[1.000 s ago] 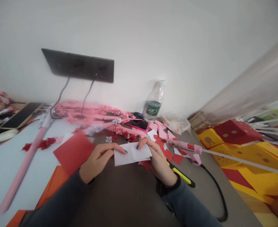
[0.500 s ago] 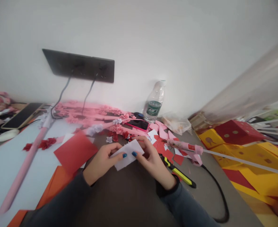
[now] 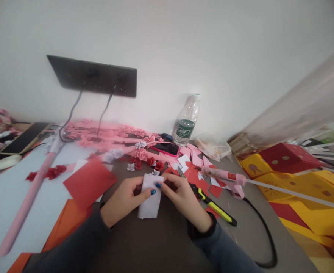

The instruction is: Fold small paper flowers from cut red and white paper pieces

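A white piece of paper [image 3: 150, 203], a narrow upright rectangle, is held between my two hands above the dark table. My left hand [image 3: 126, 197] pinches its left edge, thumb on the front and fingers behind. On the opposite side my right hand [image 3: 181, 193] grips the upper right edge, its thumb near the other thumb. The fingers behind the paper are partly hidden. Just beyond lie small red paper flowers [image 3: 158, 165] and a white paper flower [image 3: 131, 167]. A square of red paper [image 3: 89, 182] rests left of my left hand.
A pink glue gun [image 3: 223, 175] with a black cord and a yellow-black utility knife [image 3: 218, 210] lie right of my hands. Paper scraps [image 3: 197, 178], a phone [image 3: 167, 148] and a water bottle [image 3: 186, 123] are behind. Yellow boxes [image 3: 294, 185] stand far right; a pink stick [image 3: 27, 204] lies left.
The white paper has turned from a slanted, wider position to a narrow upright one. My hands have shifted their grip on it, and the view has moved slightly.
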Motion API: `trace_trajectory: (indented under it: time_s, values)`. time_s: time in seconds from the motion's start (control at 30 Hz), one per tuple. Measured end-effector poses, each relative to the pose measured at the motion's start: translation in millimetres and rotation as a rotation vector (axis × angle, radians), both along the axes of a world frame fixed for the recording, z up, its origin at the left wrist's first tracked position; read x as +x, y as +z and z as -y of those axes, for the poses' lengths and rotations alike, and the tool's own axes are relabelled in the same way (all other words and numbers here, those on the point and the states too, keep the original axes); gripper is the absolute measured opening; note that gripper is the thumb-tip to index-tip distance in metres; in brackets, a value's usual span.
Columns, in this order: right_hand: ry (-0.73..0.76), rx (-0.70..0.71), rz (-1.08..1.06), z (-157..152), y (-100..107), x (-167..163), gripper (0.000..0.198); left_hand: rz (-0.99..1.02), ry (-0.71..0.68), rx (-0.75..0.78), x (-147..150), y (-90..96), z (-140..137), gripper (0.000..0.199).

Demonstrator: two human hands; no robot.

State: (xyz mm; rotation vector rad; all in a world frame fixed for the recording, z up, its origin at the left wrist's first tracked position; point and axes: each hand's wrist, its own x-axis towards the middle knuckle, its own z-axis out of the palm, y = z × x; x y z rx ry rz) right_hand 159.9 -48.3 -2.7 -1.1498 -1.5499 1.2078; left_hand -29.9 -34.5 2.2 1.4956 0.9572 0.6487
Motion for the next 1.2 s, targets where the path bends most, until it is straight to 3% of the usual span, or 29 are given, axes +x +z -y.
trace_trajectory:
  time_s: [0.57, 0.83, 0.97, 1.2]
  values:
    - [0.045, -0.047, -0.024, -1.5, 2.1, 1.5, 0.046, 0.013, 0.032, -0.032, 0.1, -2.7, -1.8, 0.034]
    - [0.054, -0.055, -0.06, -0.6, 3.2, 0.7, 0.038, -0.055, 0.05, 0.114, -0.7, -1.3, -2.5, 0.041]
    - [0.072, -0.045, -0.054, -0.6, 2.7, 1.8, 0.037, -0.075, 0.053, 0.113, -0.9, -2.0, -0.8, 0.041]
    - [0.099, -0.064, -0.023, -0.4, 0.8, 1.4, 0.039, -0.144, 0.134, 0.219, 0.2, -0.7, -0.7, 0.04]
